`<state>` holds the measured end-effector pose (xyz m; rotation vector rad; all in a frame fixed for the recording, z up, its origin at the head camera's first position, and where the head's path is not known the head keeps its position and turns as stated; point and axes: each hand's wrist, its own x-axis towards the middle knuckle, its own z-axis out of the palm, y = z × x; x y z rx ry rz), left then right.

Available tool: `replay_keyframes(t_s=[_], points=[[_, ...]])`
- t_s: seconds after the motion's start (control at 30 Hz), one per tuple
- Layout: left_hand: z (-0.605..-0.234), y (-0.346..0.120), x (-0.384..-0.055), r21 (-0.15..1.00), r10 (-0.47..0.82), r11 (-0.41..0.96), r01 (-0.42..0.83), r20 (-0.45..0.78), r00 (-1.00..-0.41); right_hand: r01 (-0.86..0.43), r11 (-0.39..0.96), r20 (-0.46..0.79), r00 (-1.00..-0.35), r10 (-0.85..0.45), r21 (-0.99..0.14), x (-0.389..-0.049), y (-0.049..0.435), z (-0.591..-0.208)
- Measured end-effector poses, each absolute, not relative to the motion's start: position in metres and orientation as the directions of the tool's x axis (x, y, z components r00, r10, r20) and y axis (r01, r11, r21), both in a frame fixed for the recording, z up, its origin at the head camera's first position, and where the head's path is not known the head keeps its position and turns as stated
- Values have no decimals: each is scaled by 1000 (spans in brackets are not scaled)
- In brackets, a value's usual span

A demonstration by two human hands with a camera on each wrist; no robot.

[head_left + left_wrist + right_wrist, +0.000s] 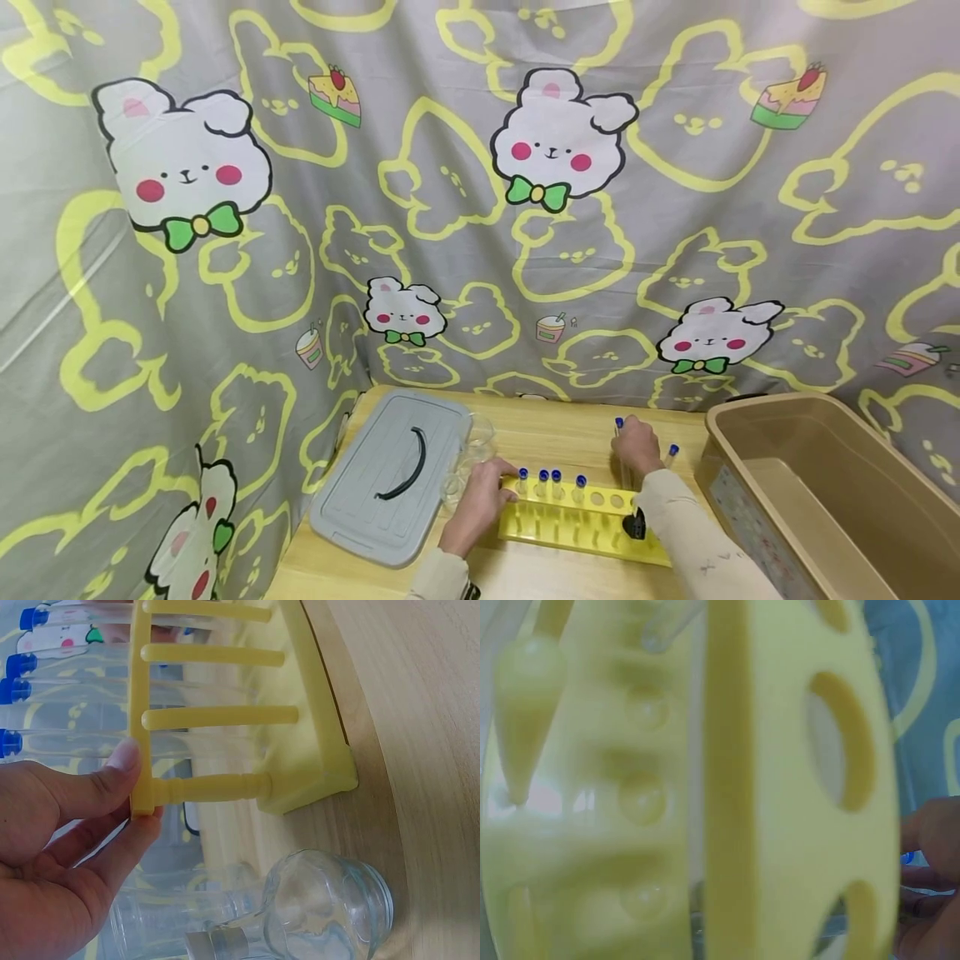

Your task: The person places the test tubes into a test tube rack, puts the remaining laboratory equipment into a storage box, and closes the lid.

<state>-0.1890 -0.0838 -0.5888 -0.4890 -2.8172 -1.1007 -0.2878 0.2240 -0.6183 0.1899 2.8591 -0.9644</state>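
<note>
A yellow test tube rack (555, 533) stands on the table with several blue-capped test tubes (556, 477) upright in its left part. My left hand (483, 500) grips the left end of the rack's top plate, thumb on one side and fingers on the other, as the left wrist view shows. Behind the rack, my right hand (636, 446) pinches a clear test tube (619, 423) with a blue cap; its lower part shows faintly below the hand. Another blue-capped tube (672, 452) leans just right of that hand, its lower end hidden by the sleeve.
Clear glass vessels (454, 486), one a round flask (322, 900), stand left of the rack. Farther left lies a grey lid (390, 479) with a black handle. A brown bin (817, 467) stands at the right. A patterned curtain (450, 233) hangs behind the table.
</note>
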Motion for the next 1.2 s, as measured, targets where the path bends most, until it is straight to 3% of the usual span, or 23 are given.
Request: replay_keyframes(t_s=[0.37, 0.67, 1.2], points=[[-592, -84, -188, 640, 276, 686, 345, 209, -938, 136, 716, -105, -991, 87, -685, -278, 234, -588], [-589, -83, -188, 637, 287, 685, 354, 211, -934, 82, 671, 34, -987, 159, -737, -268, 236, -568], [-590, -84, -185, 629, 288, 681, 376, 242, -927, -7, 658, 199, -956, 216, -753, -241, 229, -533]])
